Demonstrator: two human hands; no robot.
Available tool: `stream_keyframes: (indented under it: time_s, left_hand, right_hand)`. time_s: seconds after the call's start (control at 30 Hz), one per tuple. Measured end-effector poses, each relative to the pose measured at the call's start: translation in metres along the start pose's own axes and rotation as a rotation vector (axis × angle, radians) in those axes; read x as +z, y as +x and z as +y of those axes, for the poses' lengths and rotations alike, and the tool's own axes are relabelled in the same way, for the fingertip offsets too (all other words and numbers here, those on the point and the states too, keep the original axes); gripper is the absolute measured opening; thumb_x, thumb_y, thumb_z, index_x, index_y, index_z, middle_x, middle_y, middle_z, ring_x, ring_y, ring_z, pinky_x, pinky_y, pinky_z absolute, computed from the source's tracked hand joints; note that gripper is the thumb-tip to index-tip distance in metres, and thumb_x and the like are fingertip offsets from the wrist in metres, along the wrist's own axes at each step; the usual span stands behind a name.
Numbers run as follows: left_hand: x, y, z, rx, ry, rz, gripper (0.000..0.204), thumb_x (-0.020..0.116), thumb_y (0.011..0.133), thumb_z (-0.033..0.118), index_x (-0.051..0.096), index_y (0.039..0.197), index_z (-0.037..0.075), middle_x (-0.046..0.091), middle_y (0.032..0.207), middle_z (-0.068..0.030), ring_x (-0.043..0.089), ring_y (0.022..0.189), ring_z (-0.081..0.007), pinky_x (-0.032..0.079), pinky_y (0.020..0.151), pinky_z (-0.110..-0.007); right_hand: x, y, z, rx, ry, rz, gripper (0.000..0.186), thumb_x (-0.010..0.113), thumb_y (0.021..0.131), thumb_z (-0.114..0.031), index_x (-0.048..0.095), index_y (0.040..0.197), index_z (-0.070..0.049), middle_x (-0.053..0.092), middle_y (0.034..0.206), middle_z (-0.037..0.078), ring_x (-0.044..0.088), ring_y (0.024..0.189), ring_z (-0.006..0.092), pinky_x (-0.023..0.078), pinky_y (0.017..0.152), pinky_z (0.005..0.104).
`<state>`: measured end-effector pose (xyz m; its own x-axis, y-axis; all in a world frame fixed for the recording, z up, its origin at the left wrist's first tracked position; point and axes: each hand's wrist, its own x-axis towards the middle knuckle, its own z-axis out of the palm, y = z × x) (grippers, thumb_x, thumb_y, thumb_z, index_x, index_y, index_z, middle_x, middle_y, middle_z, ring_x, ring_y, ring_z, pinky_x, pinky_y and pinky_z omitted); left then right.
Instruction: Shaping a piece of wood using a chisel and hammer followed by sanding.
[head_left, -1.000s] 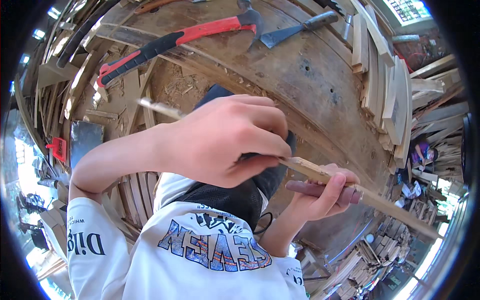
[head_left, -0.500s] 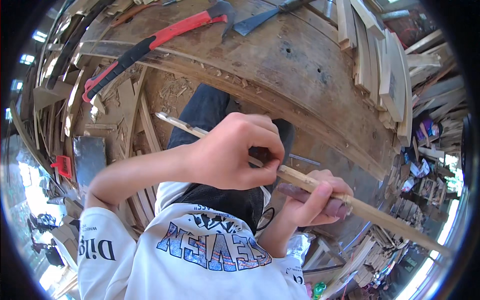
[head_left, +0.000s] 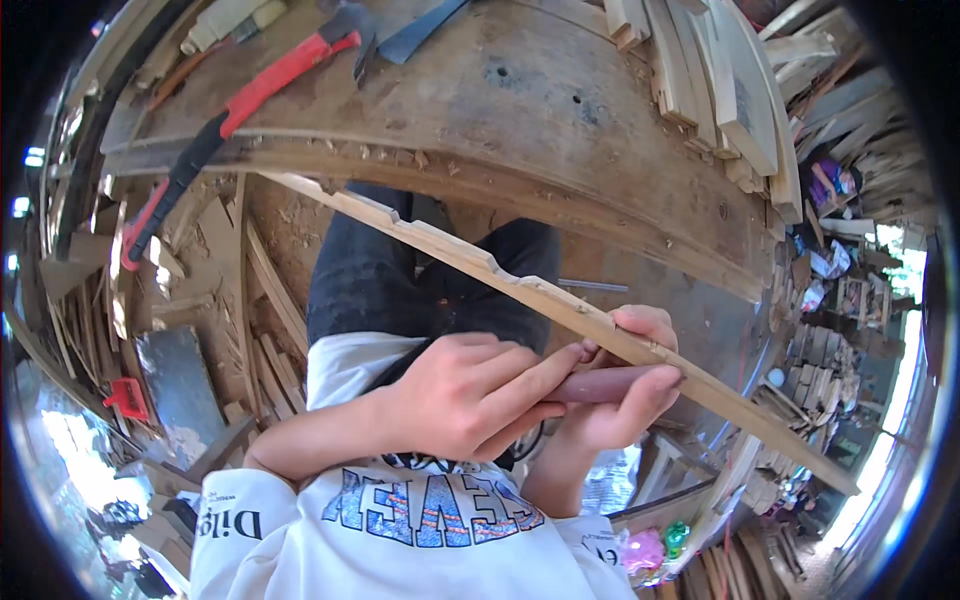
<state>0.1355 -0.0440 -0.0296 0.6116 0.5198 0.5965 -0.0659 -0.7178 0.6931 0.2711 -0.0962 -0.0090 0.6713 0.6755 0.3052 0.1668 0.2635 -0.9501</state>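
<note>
Two hands (head_left: 462, 395) (head_left: 612, 420), one stick (head_left: 560, 303) (notched), one roll (head_left: 605, 385).

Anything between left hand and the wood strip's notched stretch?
Nothing visible. The brown roll by the left hand, held in the right hand, lies farther right, beside the plain stretch of the wooden strip.

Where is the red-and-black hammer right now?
The hammer lies on the bench at the head view's upper left, just left of the dark blade.
</note>
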Motion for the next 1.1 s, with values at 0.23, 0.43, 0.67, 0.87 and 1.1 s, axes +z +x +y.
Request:
stream_keyframes:
  time_s: [0.23, 0.43, 0.67, 0.87, 1.1]
  left_hand:
    - [-0.060, 0.009, 0.015, -0.080, -0.019, 0.179, 0.040, 0.072, 0.072, -0.003, 0.062, 0.110, -0.014, 0.064, 0.073, -0.0147, 0.063, 0.054, -0.0255, 0.049, 0.050, -0.032]
    - [-0.059, 0.019, 0.006, -0.251, 0.285, 0.161, 0.040, 0.073, 0.071, -0.003, 0.067, 0.111, -0.004, 0.063, 0.073, -0.0124, 0.058, 0.054, -0.0223, 0.048, 0.053, -0.031]
    - [-0.031, 0.041, 0.009, -0.069, 0.169, 0.124, 0.040, 0.080, 0.069, 0.013, 0.072, 0.105, -0.004, 0.063, 0.084, -0.0136, 0.058, 0.063, -0.0232, 0.048, 0.054, -0.034]
    - [-0.025, 0.040, 0.006, 0.133, 0.135, 0.271, 0.040, 0.081, 0.074, 0.019, 0.071, 0.104, -0.006, 0.068, 0.098, -0.0204, 0.068, 0.088, -0.0382, 0.057, 0.076, -0.041]
    - [-0.022, 0.045, 0.006, 0.226, 0.180, 0.307, 0.031, 0.068, 0.080, 0.016, 0.068, 0.097, -0.010, 0.067, 0.085, -0.0179, 0.070, 0.079, -0.0355, 0.057, 0.062, -0.037]
  right_hand:
    - [-0.010, 0.014, 0.021, -0.137, 0.237, -0.120, 0.053, 0.050, 0.102, -0.045, 0.061, 0.097, 0.006, 0.057, 0.092, 0.018, 0.061, 0.073, 0.0243, 0.052, 0.055, 0.0275]
    - [0.000, 0.025, 0.017, -0.396, 0.215, -0.046, 0.047, 0.043, 0.105, -0.047, 0.054, 0.091, -0.004, 0.053, 0.087, 0.011, 0.059, 0.081, 0.0253, 0.055, 0.059, 0.0300]
    - [0.017, 0.037, -0.007, -0.637, 0.518, 0.011, 0.051, 0.035, 0.103, -0.058, 0.046, 0.084, -0.012, 0.047, 0.080, 0.003, 0.047, 0.066, 0.0177, 0.045, 0.054, 0.0280]
    - [0.026, 0.043, -0.036, -0.702, 0.543, -0.052, 0.053, 0.036, 0.104, -0.056, 0.048, 0.079, -0.012, 0.044, 0.074, 0.002, 0.040, 0.067, 0.0155, 0.036, 0.056, 0.0272]
    - [0.022, 0.037, -0.046, -0.569, 0.592, -0.057, 0.050, 0.037, 0.106, -0.051, 0.047, 0.078, -0.011, 0.041, 0.072, 0.001, 0.037, 0.069, 0.0158, 0.032, 0.060, 0.0295]
